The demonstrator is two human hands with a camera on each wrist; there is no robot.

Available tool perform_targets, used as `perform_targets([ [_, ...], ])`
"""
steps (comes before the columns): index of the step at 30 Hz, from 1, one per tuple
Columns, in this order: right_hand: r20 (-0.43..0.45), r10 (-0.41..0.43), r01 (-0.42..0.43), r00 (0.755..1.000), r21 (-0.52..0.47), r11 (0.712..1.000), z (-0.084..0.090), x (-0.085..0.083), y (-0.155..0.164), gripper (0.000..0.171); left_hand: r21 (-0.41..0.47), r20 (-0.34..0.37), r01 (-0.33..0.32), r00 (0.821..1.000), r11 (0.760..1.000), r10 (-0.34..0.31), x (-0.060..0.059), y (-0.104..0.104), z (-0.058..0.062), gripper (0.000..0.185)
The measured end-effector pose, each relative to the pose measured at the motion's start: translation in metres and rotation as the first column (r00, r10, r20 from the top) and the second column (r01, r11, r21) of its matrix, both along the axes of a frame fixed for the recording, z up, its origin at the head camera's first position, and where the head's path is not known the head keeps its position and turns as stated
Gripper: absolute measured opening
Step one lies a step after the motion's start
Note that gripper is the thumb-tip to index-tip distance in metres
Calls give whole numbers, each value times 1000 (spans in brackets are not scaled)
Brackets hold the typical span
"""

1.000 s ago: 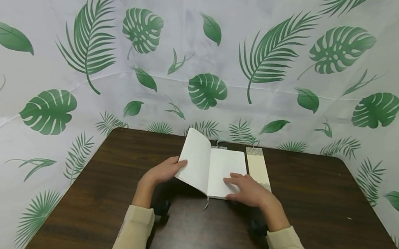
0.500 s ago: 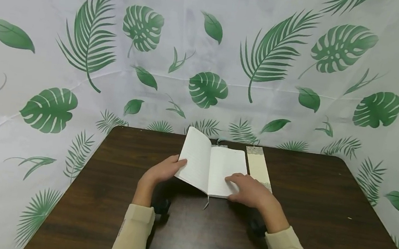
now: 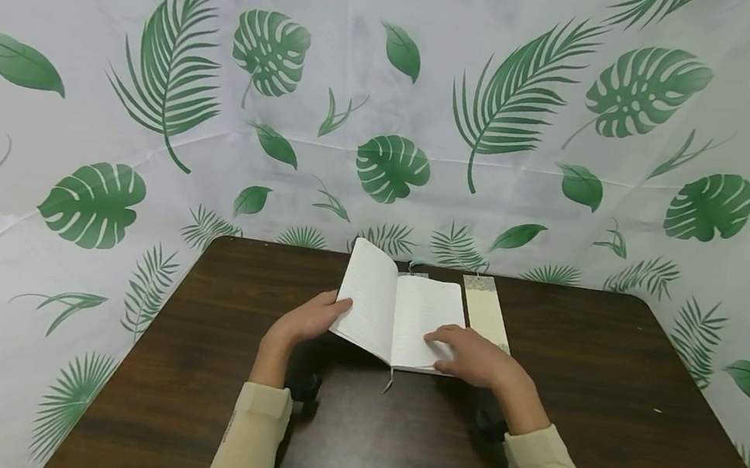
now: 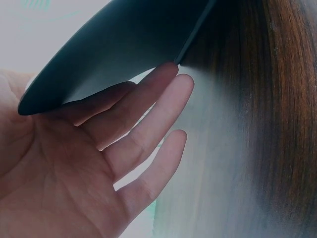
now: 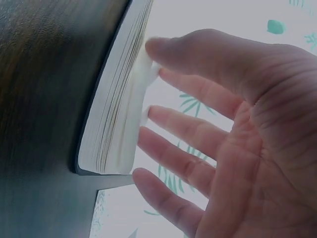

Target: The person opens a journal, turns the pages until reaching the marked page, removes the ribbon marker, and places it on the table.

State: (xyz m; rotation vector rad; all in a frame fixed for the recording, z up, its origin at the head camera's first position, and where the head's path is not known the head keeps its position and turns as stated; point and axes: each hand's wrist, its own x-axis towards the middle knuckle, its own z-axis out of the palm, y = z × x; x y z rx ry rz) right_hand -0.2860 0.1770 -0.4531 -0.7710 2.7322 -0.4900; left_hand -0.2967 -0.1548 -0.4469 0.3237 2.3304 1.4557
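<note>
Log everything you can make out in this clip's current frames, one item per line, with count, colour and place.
Notebook: one, white pages with dark cover, open on the table, left side raised
Ribbon: one, greyish, hanging from the notebook's near end
Long card: one, pale yellow with grey patterned ends, right of the notebook
Second card: one, greyish where visible, mostly hidden behind the notebook
Table: one, dark brown, beneath all these
Backdrop: one, white with green leaves, behind the table
Dark devices: two, blackish, at the wrists
Sleeves: two, cream, on the forearms
Left hand: one, bare, holding the notebook's raised side
Right hand: one, bare, touching the right-hand pages
</note>
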Motion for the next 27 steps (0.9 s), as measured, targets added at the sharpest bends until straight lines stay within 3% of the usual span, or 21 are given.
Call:
perform_targets([
  [8, -108, -73, 88, 991, 141, 986, -3, 7, -13, 49, 10, 1, 1, 1000, 1000, -1, -1, 1, 1, 56],
  [16, -222, -135, 174, 966, 168, 970, 3, 6, -6, 51, 36, 0, 4, 1000, 999, -4, -2, 0, -2, 54],
  [22, -243, -205, 222, 948, 43, 974, 8, 3, 4, 77, 42, 5, 18, 1000, 999, -18, 0, -1, -3, 55],
  [27, -209, -245, 210, 947, -175, 962, 6, 1, 0, 101, 69, -14, 25, 1000, 997, -24, 1, 0, -3, 55],
])
